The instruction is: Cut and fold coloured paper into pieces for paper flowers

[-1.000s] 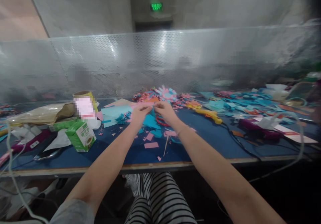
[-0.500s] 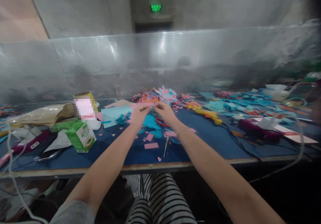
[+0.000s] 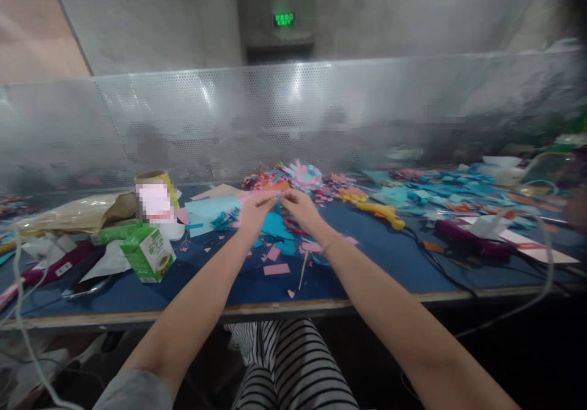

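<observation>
Blue desk (image 3: pixel 380 269) is running up to perforated metal screen (image 3: pixel 192 104). Left hand (image 3: pixel 259 206) and right hand (image 3: pixel 297 205) are meeting above blue paper scraps (image 3: pixel 277 225), fingers pinched nearly closed, seemingly gripping small blue paper piece (image 3: pixel 278 197) (mostly hidden) from both sides, probably for steadiness. Yellow corded tool (image 3: pixel 383 213) is lying rightward, likely for reach. Front edge (image 3: pixel 293 308) is passing beneath forearms; right side is offering elbow room, green drink carton (image 3: pixel 149 254) is narrowing left.

Bare blue tabletop (image 3: pixel 389 257) right of the right hand (image 3: pixel 300 208) leaves passage — the yellow glue gun (image 3: pixel 384 214) and black cord (image 3: pixel 441 267) bound it.
</observation>
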{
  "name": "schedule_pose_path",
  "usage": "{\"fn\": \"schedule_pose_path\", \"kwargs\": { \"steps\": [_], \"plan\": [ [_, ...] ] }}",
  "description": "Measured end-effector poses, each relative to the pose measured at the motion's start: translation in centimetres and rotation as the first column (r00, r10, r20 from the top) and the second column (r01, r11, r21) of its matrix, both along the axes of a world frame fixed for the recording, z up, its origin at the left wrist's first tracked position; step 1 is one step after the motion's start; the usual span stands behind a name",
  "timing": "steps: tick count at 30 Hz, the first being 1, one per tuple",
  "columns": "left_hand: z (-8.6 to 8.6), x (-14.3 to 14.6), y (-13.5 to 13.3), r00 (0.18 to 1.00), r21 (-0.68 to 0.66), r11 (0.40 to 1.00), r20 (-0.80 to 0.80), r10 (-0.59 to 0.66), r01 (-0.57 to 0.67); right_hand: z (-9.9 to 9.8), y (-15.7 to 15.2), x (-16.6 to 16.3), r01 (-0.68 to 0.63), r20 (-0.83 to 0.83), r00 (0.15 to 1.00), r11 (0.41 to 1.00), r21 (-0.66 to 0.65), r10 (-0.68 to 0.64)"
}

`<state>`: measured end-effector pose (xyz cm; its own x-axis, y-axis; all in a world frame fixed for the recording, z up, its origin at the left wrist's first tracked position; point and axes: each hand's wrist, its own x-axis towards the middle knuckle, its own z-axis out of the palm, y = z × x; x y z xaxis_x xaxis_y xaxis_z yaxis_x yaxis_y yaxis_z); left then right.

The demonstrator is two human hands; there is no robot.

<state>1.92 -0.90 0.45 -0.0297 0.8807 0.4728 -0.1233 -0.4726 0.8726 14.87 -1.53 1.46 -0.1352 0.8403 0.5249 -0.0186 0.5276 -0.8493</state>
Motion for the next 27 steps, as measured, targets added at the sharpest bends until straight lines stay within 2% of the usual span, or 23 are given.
{"fn": "schedule_pose_path", "kwargs": {
  "steps": [6, 16, 20, 27],
  "plan": [
    [0.13, 0.06, -0.04, 0.997, -0.038, 0.998, 0.049, -0.055, 0.057, 0.30, -0.35, -0.05, 0.051, 0.032, 0.998, 0.999, -0.001, -0.051],
    [0.31, 0.36, -0.09, 0.960, -0.124, 0.978, 0.245, -0.132, 0.166, 0.57, -0.48, 0.00, 0.094, 0.061, 0.994, 0.996, -0.003, -0.094],
    [0.40, 0.34, -0.07, 0.963, -0.125, 0.982, 0.245, -0.108, 0.142, 0.53, -0.46, -0.02, 0.047, 0.040, 0.998, 0.999, -0.005, -0.046],
    [0.08, 0.27, 0.24, 0.982, -0.103, 0.989, 0.170, -0.085, 0.103, 0.27, -0.14, -0.07, 0.046, 0.040, 0.998, 0.999, -0.002, -0.046]
  ]
}}
